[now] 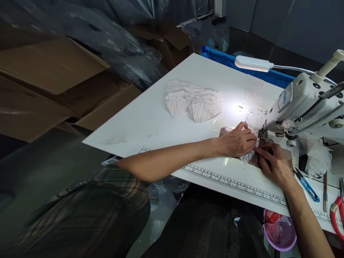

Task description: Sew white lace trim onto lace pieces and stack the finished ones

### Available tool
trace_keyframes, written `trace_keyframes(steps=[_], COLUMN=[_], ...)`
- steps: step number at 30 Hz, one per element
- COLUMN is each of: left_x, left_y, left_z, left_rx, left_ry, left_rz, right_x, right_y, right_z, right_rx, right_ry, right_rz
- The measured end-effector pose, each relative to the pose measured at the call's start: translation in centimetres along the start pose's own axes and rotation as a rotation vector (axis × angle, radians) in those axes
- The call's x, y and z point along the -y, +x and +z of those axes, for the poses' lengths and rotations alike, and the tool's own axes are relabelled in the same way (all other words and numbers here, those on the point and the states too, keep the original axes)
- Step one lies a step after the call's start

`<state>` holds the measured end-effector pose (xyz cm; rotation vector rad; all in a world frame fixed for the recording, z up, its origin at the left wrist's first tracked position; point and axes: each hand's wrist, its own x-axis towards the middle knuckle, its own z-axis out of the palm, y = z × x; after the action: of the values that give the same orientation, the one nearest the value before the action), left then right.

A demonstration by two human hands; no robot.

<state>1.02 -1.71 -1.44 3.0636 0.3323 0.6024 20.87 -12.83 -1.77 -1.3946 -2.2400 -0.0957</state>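
Note:
My left hand (238, 141) rests on a strip of white lace (248, 156) just left of the sewing machine's presser foot (262, 135), fingers pinched together on the lace. My right hand (274, 163) lies in front of the needle, fingers pressed on the same lace. The white sewing machine (303, 104) stands at the right of the white table (150, 122). A pile of white lace pieces (193, 102) lies further back on the table, lit by the lamp.
A white gooseneck lamp (252, 63) hangs over the table. Blue thread snips (309, 186) and red-handled scissors (337, 213) lie at the right. A printed ruler (236, 184) runs along the front edge. A purple basket (279, 233) sits below. Cardboard boxes (53, 79) and plastic bags stand left.

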Motion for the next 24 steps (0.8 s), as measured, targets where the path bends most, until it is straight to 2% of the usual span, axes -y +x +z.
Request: trace_keyframes(steps=[6, 13, 24], left_x=[0.12, -0.02, -0.34], left_y=[-0.07, -0.11, 0.61], left_z=[-0.24, -0.59, -0.07], left_rx=[0.033, 0.126, 0.142], left_ry=[0.024, 0.006, 0.028], left_rz=[0.027, -0.027, -0.148], right_x=[0.16, 0.39, 0.38], right_y=[0.13, -0.08, 0.81], right_z=[-0.25, -0.21, 0.26], right_rx=[0.048, 0.086, 0.081], right_ry=[-0.007, -0.001, -0.077], right_rz=[0.016, 0.088, 0.141])
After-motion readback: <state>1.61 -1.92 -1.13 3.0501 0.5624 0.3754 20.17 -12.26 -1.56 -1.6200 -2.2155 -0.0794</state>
